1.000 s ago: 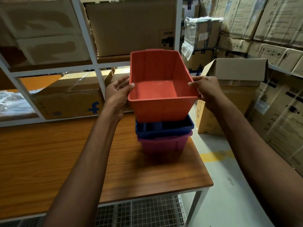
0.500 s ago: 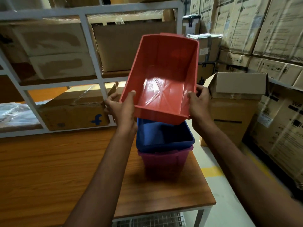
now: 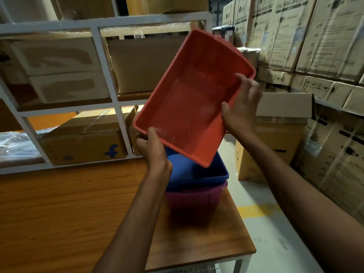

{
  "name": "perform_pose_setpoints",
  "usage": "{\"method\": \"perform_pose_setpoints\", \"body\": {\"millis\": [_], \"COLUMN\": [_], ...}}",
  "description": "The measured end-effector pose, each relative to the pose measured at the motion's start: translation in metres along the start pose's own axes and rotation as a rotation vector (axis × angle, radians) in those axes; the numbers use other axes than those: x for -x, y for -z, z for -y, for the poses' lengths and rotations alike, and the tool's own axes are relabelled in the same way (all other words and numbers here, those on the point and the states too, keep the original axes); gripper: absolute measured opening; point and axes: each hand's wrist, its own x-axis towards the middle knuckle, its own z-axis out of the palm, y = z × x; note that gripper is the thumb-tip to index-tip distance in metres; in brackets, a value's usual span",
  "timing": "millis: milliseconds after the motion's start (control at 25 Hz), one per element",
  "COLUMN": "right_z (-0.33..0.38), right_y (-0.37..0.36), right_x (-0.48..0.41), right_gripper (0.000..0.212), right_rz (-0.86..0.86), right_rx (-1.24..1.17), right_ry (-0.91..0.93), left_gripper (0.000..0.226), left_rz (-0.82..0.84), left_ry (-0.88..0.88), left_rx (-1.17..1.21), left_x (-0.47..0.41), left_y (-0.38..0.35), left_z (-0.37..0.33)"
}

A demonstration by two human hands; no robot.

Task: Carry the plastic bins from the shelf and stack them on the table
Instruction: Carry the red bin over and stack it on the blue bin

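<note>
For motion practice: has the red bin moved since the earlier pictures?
Yes. Against the blue bin, the red bin tipped toward the camera and twisted clockwise.

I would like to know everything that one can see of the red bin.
The red bin is a rectangular open tub of glossy-looking plastic, empty, with tapered walls. It is held in the air, tilted with its opening toward the camera, above the blue bin. The left hand grips its near corner; the right hand grips its right rim.
</note>
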Motion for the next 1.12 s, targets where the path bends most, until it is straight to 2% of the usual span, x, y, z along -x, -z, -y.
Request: {"method": "perform_pose_setpoints", "body": {"millis": [120, 240, 320, 400, 520, 640, 760, 840, 960, 1120], "right_z": [0.020, 0.039, 0.048, 0.050, 0.049, 0.039, 0.023, 0.013, 0.003, -0.002], "right_y": [-0.004, -0.017, -0.025, -0.027, -0.020, -0.011, -0.001, 0.005, 0.009, 0.012], "right_x": [-0.026, -0.038, -0.043, -0.048, -0.057, -0.063, -0.062, -0.058, -0.051, -0.041], "right_gripper": [0.070, 0.065, 0.046, 0.028, 0.026, 0.021, 0.023, 0.022, 0.017, 0.014], "right_rz": [-0.015, 0.016, 0.008, 0.017, 0.063, 0.079, 0.073, 0.068, 0.000, -0.107], "right_rx": [0.325, 0.387, 0.416, 0.427, 0.443, 0.442, 0.301, 0.217, 0.048, -0.125], "right_ry": [0.354, 0.670, 0.851, 0.949, 0.988, 0.931, 0.721, 0.565, 0.300, 0.043], "left_gripper": [0.008, 0.011, 0.010, 0.012, 0.012, 0.025, 0.050, 0.057, 0.064, 0.068], "left_rz": [0.031, 0.087, 0.117, 0.137, 0.137, 0.094, -0.071, -0.169, -0.168, 0.011], "left_ry": [-0.095, -0.180, -0.232, -0.262, -0.311, -0.452, -0.710, -0.806, -0.789, -0.605], "left_rx": [-0.054, -0.091, -0.104, -0.119, -0.171, -0.241, -0.367, -0.389, -0.387, -0.374], "left_x": [0.004, 0.007, 0.008, 0.007, 0.003, 0.001, 0.001, 0.000, -0.002, -0.003], "left_y": [0.001, -0.001, 0.000, 0.003, 0.007, 0.002, -0.002, -0.004, -0.011, -0.016], "left_z": [0.006, 0.004, 0.000, -0.003, -0.011, -0.028, -0.046, -0.053, -0.051, -0.030]}}
